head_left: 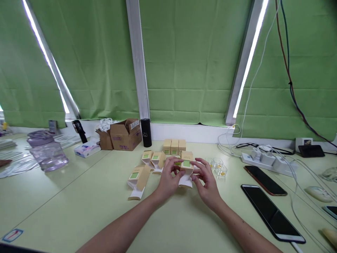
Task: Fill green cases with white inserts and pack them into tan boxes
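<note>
A small kraft-paper box [186, 168] with a green label and a white inner flap stands between my hands. My left hand [170, 175] grips its left side, thumb and fingers bent against the card. On the other side my right hand [206, 181] pinches it with thumb and fingertips. To the left, an open box [138, 179] lies tilted with its white flap hanging toward me. Two more open boxes [158, 160] rest just behind it. Several boxes [174, 147] stand in a row at the back. Small clear cups [218, 165] with yellow bits sit right of my right hand.
Two phones [271, 211] and a power strip [270, 162] with trailing white cables lie on the right. At back left are a brown carton [126, 135], a black tumbler [146, 133], a tissue pack [87, 149] and a clear purple jug [47, 151]. A person's hand [4, 162] shows at the far left edge.
</note>
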Action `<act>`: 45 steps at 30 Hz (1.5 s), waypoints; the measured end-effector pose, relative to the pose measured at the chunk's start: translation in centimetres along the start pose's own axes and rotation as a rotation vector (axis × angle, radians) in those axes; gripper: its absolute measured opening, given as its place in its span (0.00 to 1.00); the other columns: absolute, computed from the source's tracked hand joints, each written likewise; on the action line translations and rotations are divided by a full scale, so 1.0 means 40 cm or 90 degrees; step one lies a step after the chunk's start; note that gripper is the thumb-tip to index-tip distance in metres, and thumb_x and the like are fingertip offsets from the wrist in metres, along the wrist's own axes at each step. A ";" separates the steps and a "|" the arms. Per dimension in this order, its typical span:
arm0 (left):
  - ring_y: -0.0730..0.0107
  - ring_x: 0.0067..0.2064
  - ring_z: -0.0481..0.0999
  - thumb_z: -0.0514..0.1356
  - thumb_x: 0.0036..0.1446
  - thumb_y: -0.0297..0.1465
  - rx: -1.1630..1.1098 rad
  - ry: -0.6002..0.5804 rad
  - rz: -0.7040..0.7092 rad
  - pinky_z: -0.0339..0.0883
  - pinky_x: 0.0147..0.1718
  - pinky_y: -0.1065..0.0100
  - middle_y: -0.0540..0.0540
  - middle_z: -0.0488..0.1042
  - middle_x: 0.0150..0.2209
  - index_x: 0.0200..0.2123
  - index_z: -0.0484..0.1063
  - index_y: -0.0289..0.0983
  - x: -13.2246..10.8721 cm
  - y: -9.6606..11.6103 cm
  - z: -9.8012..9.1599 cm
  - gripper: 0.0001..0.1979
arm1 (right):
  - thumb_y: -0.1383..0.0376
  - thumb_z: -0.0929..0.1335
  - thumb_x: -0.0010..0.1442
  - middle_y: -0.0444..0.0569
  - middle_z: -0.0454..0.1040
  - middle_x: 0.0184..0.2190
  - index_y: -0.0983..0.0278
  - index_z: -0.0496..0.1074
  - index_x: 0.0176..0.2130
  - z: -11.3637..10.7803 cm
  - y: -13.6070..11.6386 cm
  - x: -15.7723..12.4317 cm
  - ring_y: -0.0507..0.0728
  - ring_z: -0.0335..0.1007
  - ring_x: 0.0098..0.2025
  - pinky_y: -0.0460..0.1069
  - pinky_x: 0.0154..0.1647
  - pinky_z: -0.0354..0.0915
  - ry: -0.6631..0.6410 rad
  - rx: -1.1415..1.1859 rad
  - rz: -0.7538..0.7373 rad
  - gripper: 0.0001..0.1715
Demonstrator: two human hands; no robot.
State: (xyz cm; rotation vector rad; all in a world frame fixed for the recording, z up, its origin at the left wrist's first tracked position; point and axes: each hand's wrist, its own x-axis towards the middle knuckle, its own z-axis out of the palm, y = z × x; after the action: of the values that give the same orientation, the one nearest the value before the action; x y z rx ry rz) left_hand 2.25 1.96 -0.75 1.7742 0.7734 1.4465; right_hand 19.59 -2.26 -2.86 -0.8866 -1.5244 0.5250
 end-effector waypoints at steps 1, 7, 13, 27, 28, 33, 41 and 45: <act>0.71 0.39 0.75 0.65 0.59 0.29 0.000 -0.001 0.000 0.70 0.40 0.66 0.44 0.66 0.53 0.49 0.74 0.42 -0.001 0.001 0.001 0.14 | 0.57 0.66 0.70 0.54 0.56 0.65 0.50 0.69 0.60 0.000 0.000 0.000 0.55 0.78 0.42 0.56 0.46 0.78 0.001 -0.002 0.000 0.20; 0.70 0.40 0.75 0.65 0.60 0.29 0.024 -0.006 0.010 0.71 0.40 0.65 0.44 0.65 0.53 0.50 0.74 0.42 -0.008 0.008 0.005 0.14 | 0.58 0.66 0.70 0.53 0.55 0.65 0.51 0.70 0.58 0.001 -0.001 0.000 0.53 0.78 0.40 0.54 0.44 0.77 0.015 -0.011 0.006 0.18; 0.71 0.39 0.74 0.64 0.61 0.27 0.040 -0.009 0.015 0.71 0.41 0.64 0.44 0.65 0.53 0.51 0.73 0.44 -0.017 0.004 0.008 0.15 | 0.57 0.66 0.70 0.54 0.57 0.64 0.52 0.70 0.57 0.003 -0.002 0.001 0.53 0.78 0.40 0.54 0.42 0.77 0.032 -0.030 0.009 0.16; 0.69 0.40 0.73 0.65 0.62 0.33 0.079 -0.034 0.019 0.71 0.45 0.60 0.42 0.62 0.55 0.54 0.71 0.44 -0.024 0.012 0.004 0.17 | 0.57 0.65 0.71 0.54 0.59 0.62 0.53 0.71 0.55 0.003 0.003 0.003 0.53 0.78 0.40 0.52 0.39 0.76 0.039 -0.028 0.023 0.15; 0.68 0.41 0.73 0.64 0.63 0.35 0.080 -0.043 0.022 0.71 0.46 0.59 0.42 0.62 0.55 0.56 0.71 0.44 -0.024 0.015 0.002 0.18 | 0.57 0.65 0.70 0.54 0.59 0.62 0.53 0.71 0.55 0.003 0.004 0.004 0.54 0.78 0.40 0.52 0.39 0.76 0.042 -0.025 0.025 0.15; 0.59 0.49 0.72 0.62 0.64 0.43 0.078 -0.126 0.053 0.68 0.51 0.56 0.38 0.59 0.60 0.65 0.65 0.48 -0.025 0.028 -0.014 0.28 | 0.56 0.66 0.69 0.55 0.58 0.63 0.54 0.71 0.55 -0.003 0.011 0.012 0.53 0.78 0.38 0.50 0.34 0.76 0.066 0.011 0.042 0.16; 0.50 0.59 0.64 0.72 0.53 0.42 0.092 -0.204 0.026 0.65 0.56 0.52 0.38 0.51 0.67 0.72 0.52 0.53 -0.028 0.026 -0.011 0.49 | 0.56 0.67 0.68 0.54 0.59 0.62 0.53 0.71 0.55 -0.007 0.014 0.018 0.53 0.77 0.39 0.51 0.35 0.78 0.089 0.035 0.052 0.17; 0.55 0.55 0.66 0.68 0.57 0.44 0.079 -0.168 0.026 0.66 0.53 0.56 0.39 0.54 0.64 0.71 0.56 0.51 -0.030 0.027 -0.009 0.42 | 0.55 0.68 0.68 0.54 0.59 0.62 0.53 0.71 0.55 -0.002 0.011 0.015 0.54 0.78 0.40 0.52 0.36 0.79 0.082 0.041 0.060 0.17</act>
State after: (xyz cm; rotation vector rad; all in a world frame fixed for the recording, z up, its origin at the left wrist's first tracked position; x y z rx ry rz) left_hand 1.68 0.45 -0.47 2.0362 0.7040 1.1779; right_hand 19.79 -1.52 -2.81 -0.9282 -1.3473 0.5710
